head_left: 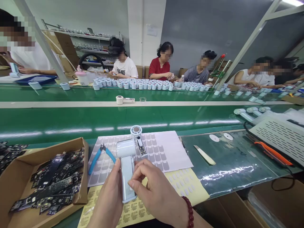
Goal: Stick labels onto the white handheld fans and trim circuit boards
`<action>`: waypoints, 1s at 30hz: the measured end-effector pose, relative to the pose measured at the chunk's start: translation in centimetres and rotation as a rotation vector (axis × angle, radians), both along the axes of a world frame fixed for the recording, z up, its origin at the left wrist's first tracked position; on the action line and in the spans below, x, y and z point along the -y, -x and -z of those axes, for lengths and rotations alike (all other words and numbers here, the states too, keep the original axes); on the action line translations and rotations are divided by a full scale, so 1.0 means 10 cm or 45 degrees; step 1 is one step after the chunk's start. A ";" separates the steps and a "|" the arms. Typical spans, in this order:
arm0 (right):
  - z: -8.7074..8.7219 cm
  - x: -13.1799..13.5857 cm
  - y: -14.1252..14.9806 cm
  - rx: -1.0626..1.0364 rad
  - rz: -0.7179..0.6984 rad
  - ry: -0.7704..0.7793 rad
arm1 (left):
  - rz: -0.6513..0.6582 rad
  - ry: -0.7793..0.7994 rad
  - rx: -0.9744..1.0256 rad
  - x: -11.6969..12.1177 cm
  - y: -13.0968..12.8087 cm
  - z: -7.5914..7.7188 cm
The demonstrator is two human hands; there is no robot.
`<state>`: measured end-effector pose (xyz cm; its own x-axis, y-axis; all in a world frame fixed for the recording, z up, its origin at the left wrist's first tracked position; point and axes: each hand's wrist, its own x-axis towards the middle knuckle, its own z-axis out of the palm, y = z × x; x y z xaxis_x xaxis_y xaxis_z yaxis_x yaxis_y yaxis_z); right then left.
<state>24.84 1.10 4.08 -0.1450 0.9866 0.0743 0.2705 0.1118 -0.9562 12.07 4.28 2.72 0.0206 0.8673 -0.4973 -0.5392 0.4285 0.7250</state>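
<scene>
My left hand point(110, 196) is closed around the handle of a light blue handheld fan point(127, 167), its round head pointing up and away from me. My right hand point(152, 186) has its thumb and forefinger pinched together against the handle's lower right side; whatever may be between them is hidden. Just behind sits a second fan point(136, 130) with its handle open and a circuit board point(141, 145) showing. Blue-handled cutters point(98, 158) lie beside my left hand on a white sheet of grey stickers point(162, 156). Beneath my hands is a yellow sticker sheet point(199, 193).
A cardboard box point(82, 183) of circuit boards stands at left. To the right are a white-handled blade point(204, 155), an orange tool point(273, 153) and a slotted metal box point(282, 133). Beyond runs a green conveyor point(71, 118) carrying a white fan point(120, 100); several co-workers sit opposite.
</scene>
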 end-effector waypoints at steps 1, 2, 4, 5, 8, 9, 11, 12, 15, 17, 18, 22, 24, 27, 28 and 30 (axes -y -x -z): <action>0.00 -0.02 0.00 0.025 0.004 -0.012 | 0.005 -0.032 0.009 -0.01 0.00 0.00; 0.01 -0.03 0.00 0.043 0.009 -0.017 | 0.017 -0.058 0.022 -0.01 0.00 0.00; 0.02 -0.06 0.01 0.073 0.021 -0.018 | 0.029 -0.080 0.040 -0.03 0.00 0.02; 0.02 -0.07 0.01 0.085 0.024 -0.016 | 0.028 -0.073 0.041 -0.03 0.00 0.02; 0.02 -0.09 0.01 0.112 0.022 -0.001 | 0.027 -0.055 0.030 -0.04 0.00 0.01; 0.03 -0.09 0.02 0.119 0.020 0.000 | 0.030 -0.058 0.028 -0.04 -0.01 0.00; 0.03 -0.08 0.03 0.141 0.020 -0.011 | 0.044 -0.071 0.028 -0.04 -0.02 -0.02; 0.03 -0.08 0.03 0.158 0.024 -0.023 | 0.043 -0.068 0.030 -0.03 -0.02 -0.04; 0.03 -0.06 0.04 0.230 0.051 -0.095 | 0.040 -0.032 0.071 -0.03 0.00 -0.06; 0.03 -0.06 0.03 0.261 0.067 -0.142 | 0.078 -0.020 0.124 -0.02 0.03 -0.05; 0.03 -0.07 0.02 0.254 0.070 -0.154 | 0.116 -0.027 0.145 -0.02 0.05 -0.04; 0.04 -0.11 -0.03 0.046 0.039 -0.082 | 0.285 -0.108 0.105 0.04 0.13 -0.02; 0.05 -0.14 -0.06 -0.188 0.046 -0.003 | 0.328 -0.124 0.049 0.05 0.15 -0.02; 0.07 -0.22 -0.16 -0.551 0.134 0.079 | 0.323 -0.125 0.012 0.00 0.16 -0.04; 0.09 -0.25 -0.22 -0.545 0.193 0.059 | 0.290 -0.126 -0.005 -0.05 0.14 -0.05; 0.16 -0.32 -0.38 -0.303 0.351 -0.056 | 0.170 -0.142 -0.073 -0.20 0.10 -0.05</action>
<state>28.67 4.25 2.50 0.1526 0.9813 0.1169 0.0671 0.1077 -0.9919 11.09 6.33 3.21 0.1133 0.9085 -0.4022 -0.4391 0.4089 0.8000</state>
